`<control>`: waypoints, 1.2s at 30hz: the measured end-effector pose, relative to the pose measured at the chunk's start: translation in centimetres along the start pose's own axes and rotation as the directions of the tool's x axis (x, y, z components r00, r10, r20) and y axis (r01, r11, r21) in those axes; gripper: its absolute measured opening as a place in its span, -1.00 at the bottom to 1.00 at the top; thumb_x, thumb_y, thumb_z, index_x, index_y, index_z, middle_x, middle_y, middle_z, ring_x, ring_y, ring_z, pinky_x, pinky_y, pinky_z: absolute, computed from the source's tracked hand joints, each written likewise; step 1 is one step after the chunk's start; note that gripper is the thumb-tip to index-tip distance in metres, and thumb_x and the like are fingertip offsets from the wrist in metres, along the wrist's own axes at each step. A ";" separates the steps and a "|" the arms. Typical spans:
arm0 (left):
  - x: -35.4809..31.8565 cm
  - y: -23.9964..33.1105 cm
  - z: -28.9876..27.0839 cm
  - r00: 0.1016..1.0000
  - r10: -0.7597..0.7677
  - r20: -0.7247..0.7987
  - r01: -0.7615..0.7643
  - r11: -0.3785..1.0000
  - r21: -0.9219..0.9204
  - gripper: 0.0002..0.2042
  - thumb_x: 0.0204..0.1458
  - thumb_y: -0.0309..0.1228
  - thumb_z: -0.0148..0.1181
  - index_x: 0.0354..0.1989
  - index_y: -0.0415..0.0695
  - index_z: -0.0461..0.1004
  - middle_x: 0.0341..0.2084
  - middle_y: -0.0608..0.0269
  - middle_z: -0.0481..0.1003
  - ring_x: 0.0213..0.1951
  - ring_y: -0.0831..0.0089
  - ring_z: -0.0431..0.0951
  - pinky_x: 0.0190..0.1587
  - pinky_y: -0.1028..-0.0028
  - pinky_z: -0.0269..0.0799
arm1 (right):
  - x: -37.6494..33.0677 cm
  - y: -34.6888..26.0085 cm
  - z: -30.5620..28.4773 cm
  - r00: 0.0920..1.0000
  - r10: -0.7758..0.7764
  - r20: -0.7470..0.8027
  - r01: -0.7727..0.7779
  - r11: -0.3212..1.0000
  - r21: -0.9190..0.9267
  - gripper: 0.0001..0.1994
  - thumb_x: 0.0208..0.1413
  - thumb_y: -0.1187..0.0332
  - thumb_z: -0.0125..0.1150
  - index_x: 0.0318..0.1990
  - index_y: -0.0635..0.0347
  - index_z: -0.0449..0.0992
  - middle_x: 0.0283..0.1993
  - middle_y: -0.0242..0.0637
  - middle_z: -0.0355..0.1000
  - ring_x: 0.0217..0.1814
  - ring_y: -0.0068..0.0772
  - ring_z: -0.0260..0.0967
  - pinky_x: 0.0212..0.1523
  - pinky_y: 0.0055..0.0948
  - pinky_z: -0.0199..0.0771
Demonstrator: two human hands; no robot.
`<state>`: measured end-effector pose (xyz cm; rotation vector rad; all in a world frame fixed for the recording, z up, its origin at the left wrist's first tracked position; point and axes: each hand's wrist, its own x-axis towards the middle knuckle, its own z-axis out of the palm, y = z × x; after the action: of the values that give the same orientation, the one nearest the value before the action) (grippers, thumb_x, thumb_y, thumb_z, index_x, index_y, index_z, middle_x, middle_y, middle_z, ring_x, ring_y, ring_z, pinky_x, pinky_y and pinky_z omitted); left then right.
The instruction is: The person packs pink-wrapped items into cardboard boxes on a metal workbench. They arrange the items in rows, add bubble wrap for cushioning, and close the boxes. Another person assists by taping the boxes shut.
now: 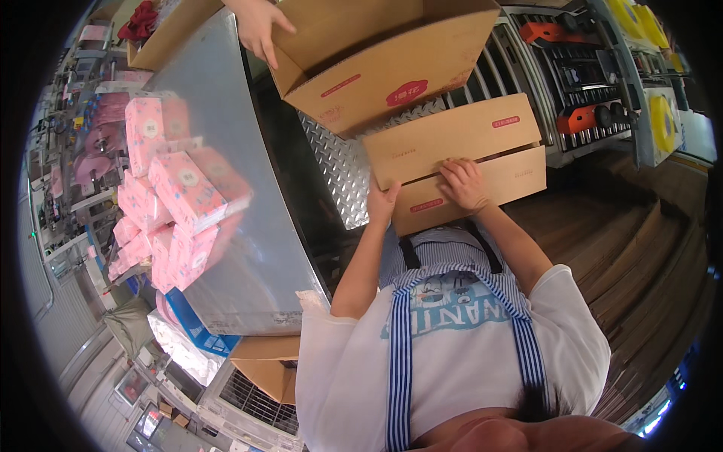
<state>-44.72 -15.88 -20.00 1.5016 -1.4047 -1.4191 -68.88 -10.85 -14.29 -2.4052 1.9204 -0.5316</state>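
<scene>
A brown cardboard box [459, 147] stands directly before my body, its two long top flaps folded inward with a narrow dark gap between them. My left hand [382, 202] grips the box's left end, thumb against the edge and the other fingers partly hidden. Across the gap lies my right hand [463, 184], its palm on the near flap and its slightly bent fingers spread onto the far one. Beyond it sits a larger open carton [399, 71] with red print, tilted, its inside partly visible. Another person's hand [260, 30] touches that carton's left corner.
To the left, a metal table [248, 248] carries a heap of pink tissue packs [184, 188]. A diamond-plate surface [331, 166] lies under the cartons. A roller conveyor with orange parts [587, 119] and yellow tape rolls [663, 124] stands right. Flattened cardboard [625, 241] is stacked nearby.
</scene>
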 end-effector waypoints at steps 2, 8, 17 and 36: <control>-0.2 0.6 1.2 0.985 -0.129 -0.116 0.140 0.986 0.089 -0.35 -0.04 -0.06 0.25 0.13 -0.25 0.24 -0.06 -0.07 0.43 -0.03 0.07 0.46 -0.02 0.30 0.35 | -1.9 4.4 0.8 0.951 0.309 0.014 -0.305 0.943 -0.136 -0.58 -0.05 0.11 0.23 -0.07 0.13 0.41 -0.06 -0.28 0.35 -0.04 -0.23 0.28 0.18 0.05 0.05; -1.1 2.4 5.8 0.966 -0.178 -0.186 0.173 0.984 -0.048 -0.41 0.07 -0.19 0.18 0.15 -0.36 0.19 -0.01 -0.08 0.40 -0.01 0.17 0.44 0.04 0.35 0.32 | 1.3 18.3 -2.7 0.476 0.874 -0.099 -0.866 0.445 -0.228 -0.37 0.06 -0.09 0.05 0.15 0.20 0.22 -0.04 -0.09 0.35 0.05 -0.06 0.28 0.01 -0.13 0.27; 9.1 8.8 23.2 0.986 0.015 -0.168 -0.033 0.994 -0.108 -0.28 0.12 -0.24 0.11 0.31 -0.32 -0.13 0.18 -0.12 0.16 0.15 0.18 0.27 0.18 0.35 0.17 | 7.0 39.8 -7.2 0.590 0.791 -0.162 -0.806 0.587 -0.070 -0.44 0.10 -0.06 0.01 0.14 0.14 0.28 0.03 -0.18 0.34 0.11 -0.16 0.25 0.13 -0.13 0.16; 20.2 15.4 41.5 0.905 0.033 0.424 -0.165 0.946 0.280 -0.27 0.24 -0.07 -0.28 0.33 -0.34 -0.42 0.30 -0.30 -0.17 0.33 -0.03 -0.08 0.32 0.32 -0.10 | -3.6 31.2 -7.5 0.751 0.644 -0.148 -0.623 0.764 0.169 -0.21 -0.16 0.05 0.31 0.23 0.22 0.17 0.33 -0.17 0.07 0.41 -0.23 -0.06 0.32 0.02 -0.09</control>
<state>-91.39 -29.70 -20.29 1.3285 -2.0176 -1.5697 -101.07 -13.61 -15.09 -1.5049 2.5223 -0.8101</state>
